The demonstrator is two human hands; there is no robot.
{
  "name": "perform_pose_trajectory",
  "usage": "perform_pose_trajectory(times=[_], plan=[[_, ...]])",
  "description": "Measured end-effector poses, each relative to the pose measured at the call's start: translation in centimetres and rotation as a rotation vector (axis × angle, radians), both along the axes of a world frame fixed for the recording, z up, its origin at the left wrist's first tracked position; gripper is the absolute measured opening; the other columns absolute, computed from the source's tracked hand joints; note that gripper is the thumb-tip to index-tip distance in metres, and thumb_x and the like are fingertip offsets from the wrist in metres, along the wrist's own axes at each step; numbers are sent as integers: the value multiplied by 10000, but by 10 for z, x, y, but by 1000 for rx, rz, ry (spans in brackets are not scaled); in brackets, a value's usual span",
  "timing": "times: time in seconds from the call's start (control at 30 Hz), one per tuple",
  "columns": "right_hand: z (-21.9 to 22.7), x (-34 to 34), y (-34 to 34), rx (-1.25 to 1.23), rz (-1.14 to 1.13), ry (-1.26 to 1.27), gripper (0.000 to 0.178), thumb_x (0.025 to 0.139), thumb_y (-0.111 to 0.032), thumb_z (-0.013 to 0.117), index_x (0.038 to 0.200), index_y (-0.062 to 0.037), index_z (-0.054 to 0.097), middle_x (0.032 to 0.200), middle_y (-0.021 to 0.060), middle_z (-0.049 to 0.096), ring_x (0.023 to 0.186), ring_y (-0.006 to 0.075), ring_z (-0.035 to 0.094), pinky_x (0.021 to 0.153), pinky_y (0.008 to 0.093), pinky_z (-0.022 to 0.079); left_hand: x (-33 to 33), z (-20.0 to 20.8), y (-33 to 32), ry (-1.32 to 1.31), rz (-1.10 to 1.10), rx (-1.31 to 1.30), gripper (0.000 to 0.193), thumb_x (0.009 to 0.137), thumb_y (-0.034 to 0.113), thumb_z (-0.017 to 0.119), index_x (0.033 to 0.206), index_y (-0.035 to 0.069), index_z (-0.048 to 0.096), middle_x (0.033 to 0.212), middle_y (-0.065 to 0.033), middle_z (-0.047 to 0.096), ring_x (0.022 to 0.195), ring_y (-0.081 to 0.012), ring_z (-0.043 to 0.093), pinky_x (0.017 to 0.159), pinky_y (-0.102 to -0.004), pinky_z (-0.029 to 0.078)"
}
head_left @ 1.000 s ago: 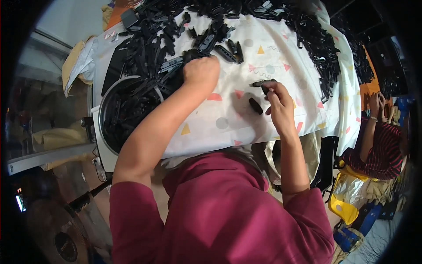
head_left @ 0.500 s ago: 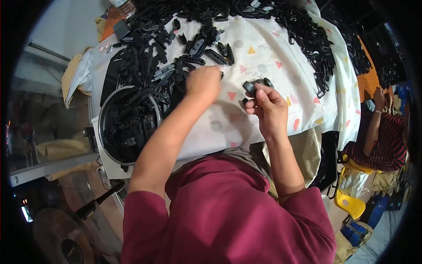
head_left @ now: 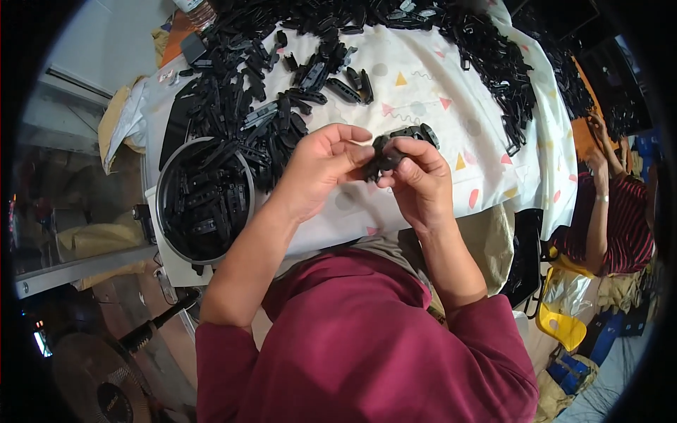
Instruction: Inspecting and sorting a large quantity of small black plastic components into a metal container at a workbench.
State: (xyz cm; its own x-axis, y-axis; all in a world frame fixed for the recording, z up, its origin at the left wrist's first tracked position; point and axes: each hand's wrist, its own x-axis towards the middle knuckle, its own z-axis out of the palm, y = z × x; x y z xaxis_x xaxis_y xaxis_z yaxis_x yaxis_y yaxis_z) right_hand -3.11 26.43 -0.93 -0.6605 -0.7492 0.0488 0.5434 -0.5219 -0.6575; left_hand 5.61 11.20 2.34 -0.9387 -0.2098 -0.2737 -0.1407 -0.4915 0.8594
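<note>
Over the patterned cloth (head_left: 345, 225), both my hands meet at small black plastic parts (head_left: 379, 161). My right hand (head_left: 427, 180) is closed, thumb and fingers pinching the parts. My left hand (head_left: 321, 166) is closed at their left side, its thumb and fingertips touching them. How the parts fit together is hidden by my fingers. Just beyond my right fingers, a few more dark plastic pieces (head_left: 428, 134) show; whether they lie on the cloth or are held cannot be made out. To the left, a loose pile of long black plastic parts (head_left: 268, 123) lies near my left wrist.
A round metal bowl (head_left: 162, 211) full of black parts stands at the table's left edge. More black parts (head_left: 486, 63) heap along the far side. On the right, a person in a striped top (head_left: 624, 218) works beside a yellow chair (head_left: 560, 328). A fan (head_left: 106, 384) stands lower left.
My left hand has come back from the pile toward me and right, meeting my right hand at the black parts. My right hand has shifted slightly left. The other person's hands have moved.
</note>
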Motion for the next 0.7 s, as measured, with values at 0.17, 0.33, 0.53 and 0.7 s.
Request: perform_pose_trajectory(times=[0.17, 0.33, 0.53, 0.7], plan=[[11, -15, 13, 101, -29, 268, 191, 821, -13, 605, 1010, 13, 608, 965, 121, 592, 809, 225, 627, 664, 313, 579, 3, 18, -10, -81, -128, 36, 215, 853, 39, 558, 1049, -48, 577, 988, -80, 618, 866, -150, 615, 766, -261, 504], [38, -9, 10, 417, -248, 1194, 248, 679, 52, 717, 905, 15, 624, 872, 100, 591, 735, 169, 584, 594, 282, 477, 1, 14, -4, 161, -90, -588, 180, 841, 49, 549, 974, -22, 647, 875, -75, 622, 758, -134, 612, 652, -242, 484], [31, -1, 11, 414, -502, 1495, 297, 632, 120, 706, 891, 7, 611, 849, 117, 583, 712, 193, 589, 577, 267, 476, 10, 30, -8, 238, -236, -1217, 295, 774, 146, 653, 1029, 0, 623, 941, -169, 608, 759, -253, 611, 695, -311, 480], [22, 11, 5, 611, -487, 1357, 315, 667, 78, 697, 959, 16, 596, 929, 129, 581, 786, 253, 581, 665, 315, 480, 20, 3, 0, 285, -118, -1272, 399, 735, 188, 690, 1060, -10, 572, 904, -160, 605, 824, -318, 577, 736, -379, 466]])
